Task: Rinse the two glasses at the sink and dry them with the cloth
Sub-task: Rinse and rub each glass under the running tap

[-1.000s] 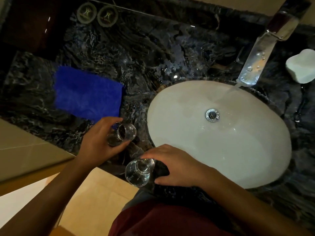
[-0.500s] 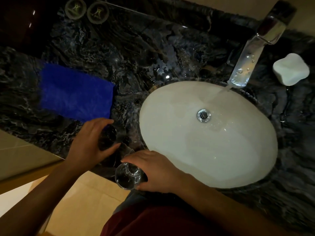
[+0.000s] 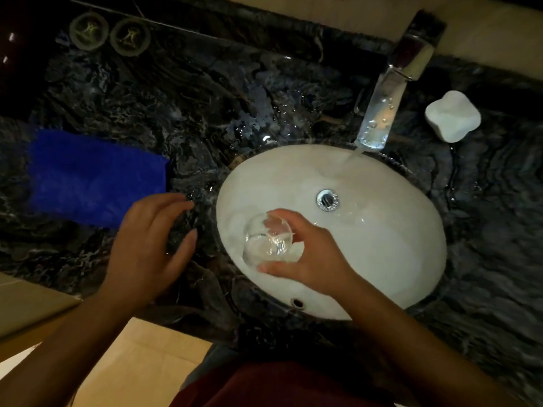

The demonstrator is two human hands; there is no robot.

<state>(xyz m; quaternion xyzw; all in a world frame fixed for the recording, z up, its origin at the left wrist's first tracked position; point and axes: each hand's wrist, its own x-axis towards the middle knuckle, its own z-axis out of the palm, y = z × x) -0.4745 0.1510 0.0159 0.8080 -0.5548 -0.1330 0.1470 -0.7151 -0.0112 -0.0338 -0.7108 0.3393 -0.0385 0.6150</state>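
Dark veined marble forms the countertop [image 3: 182, 92], and a white oval sink basin [image 3: 382, 245] is set into it. Water is seen running from the chrome faucet [image 3: 385, 110] into the far side of the basin, well apart from the drain [image 3: 327, 200]. A clear glass [image 3: 267, 240] is gripped by the right hand [image 3: 308, 257], with the fingers curled round its far side and the thumb laid along its near side; it is held tilted over the left part of the basin, its mouth turned toward the left. The right forearm is extended in from the lower right. The left hand [image 3: 147, 245] is held over the countertop just left of the basin, palm down, fingers spread and only loosely bent, and nothing is gripped by it (a second glass cannot be made out against the dark stone beneath it). A blue cloth [image 3: 94, 174] is laid flat on the countertop just beyond the left hand. A white soap dish [image 3: 452, 116] is placed to the right of the faucet, and two round dark coasters [image 3: 110, 33] are set side by side at the far left edge.
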